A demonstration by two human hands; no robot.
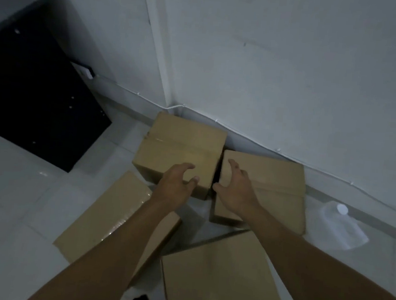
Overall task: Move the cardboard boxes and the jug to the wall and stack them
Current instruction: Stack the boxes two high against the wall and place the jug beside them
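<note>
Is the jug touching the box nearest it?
Apart. The head view shows bare floor between the jug and the right box by the wall.

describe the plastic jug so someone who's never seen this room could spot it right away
Follow the white wall on the right down to where it meets the pale tiled floor. The translucent plastic jug with a white cap lies there on its side, just right of the brown cardboard boxes. It is the only see-through, non-cardboard item in the group.

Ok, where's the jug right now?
In the head view the jug lies on its side on the floor at the right, by the wall, just right of the nearest cardboard box.
</note>
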